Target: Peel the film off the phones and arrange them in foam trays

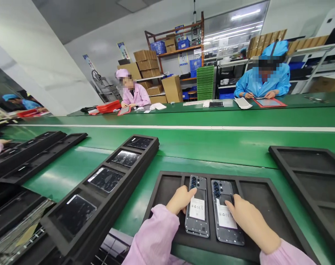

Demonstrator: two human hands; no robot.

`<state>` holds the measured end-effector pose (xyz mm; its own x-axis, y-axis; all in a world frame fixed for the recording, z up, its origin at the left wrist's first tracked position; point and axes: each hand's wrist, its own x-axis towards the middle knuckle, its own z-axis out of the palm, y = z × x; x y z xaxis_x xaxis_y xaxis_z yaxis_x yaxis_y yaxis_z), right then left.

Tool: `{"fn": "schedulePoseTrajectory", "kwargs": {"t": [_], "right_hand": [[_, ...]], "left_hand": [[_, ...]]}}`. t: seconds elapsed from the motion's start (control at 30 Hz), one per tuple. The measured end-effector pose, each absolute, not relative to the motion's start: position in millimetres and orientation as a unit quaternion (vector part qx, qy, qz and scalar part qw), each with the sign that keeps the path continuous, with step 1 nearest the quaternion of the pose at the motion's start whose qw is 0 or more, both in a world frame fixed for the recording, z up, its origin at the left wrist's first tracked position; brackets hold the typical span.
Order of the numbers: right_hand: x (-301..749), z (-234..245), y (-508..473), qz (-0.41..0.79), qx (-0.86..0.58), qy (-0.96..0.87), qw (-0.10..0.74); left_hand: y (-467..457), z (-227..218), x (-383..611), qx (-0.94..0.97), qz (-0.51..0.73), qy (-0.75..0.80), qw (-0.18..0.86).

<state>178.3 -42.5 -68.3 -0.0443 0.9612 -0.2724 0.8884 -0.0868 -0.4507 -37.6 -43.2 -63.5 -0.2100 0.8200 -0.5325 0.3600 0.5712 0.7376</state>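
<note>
Two dark smartphones lie side by side in the middle of a black foam tray (253,179), backs up, with camera lenses at the top and white labels below. My left hand (182,198) grips the left smartphone (200,226) by its left edge, thumb on its back and fingers curled under the side, partly hidden. My right hand (246,213) holds the right smartphone (230,235) from its right edge, thumb across the back near the label. Both smartphones sit slightly tilted at the two middle compartments; whether they rest fully inside, I cannot tell.
A stack of foam trays (129,173) with dark screens runs along my left. Another foam tray (300,158) lies at the right. Beyond the green conveyor belt (211,145), a person in pink (136,94) and a person in blue (263,82) work at the far bench.
</note>
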Motion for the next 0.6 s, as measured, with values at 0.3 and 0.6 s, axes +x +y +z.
{"fn": "schedulePoseTrajectory", "kwargs": {"t": [0.3,0.6], "right_hand": [[166,-58,-44,0.237,-0.678,-0.695,0.040],[169,-65,-38,0.277,-0.708,-0.640,0.109]], "left_hand": [[-44,-59,-32,0.441,0.284,0.723,0.451],[-63,-73,-18,0.347,0.394,0.637,0.564]]}}
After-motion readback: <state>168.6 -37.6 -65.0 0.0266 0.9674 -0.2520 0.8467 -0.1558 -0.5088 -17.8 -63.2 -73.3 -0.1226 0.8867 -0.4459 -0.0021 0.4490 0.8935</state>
